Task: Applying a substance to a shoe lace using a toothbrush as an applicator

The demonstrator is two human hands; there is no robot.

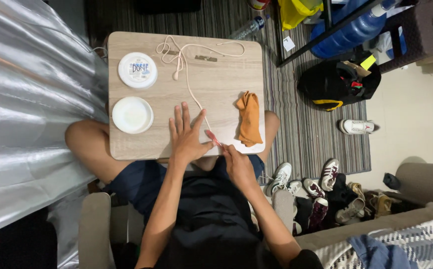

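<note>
Pinning the pink cord (192, 94) flat, left hand (186, 137) lies spread wide on the lap table (226, 79); right hand (236, 162) pinches its red end. Advisable: maintain tension, steady grip.

Left hand (185, 135) is lying flat, palm down, fingers spread and pointing away from the body, thumb out to the side. Right hand (237, 164) sits just beside it, curled, fingertips pinched together. Both forearms bare, elbows bent.

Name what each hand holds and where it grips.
Right hand pinches the pink cord at its near red end; left hand lies flat beside it, holding nothing.
</note>
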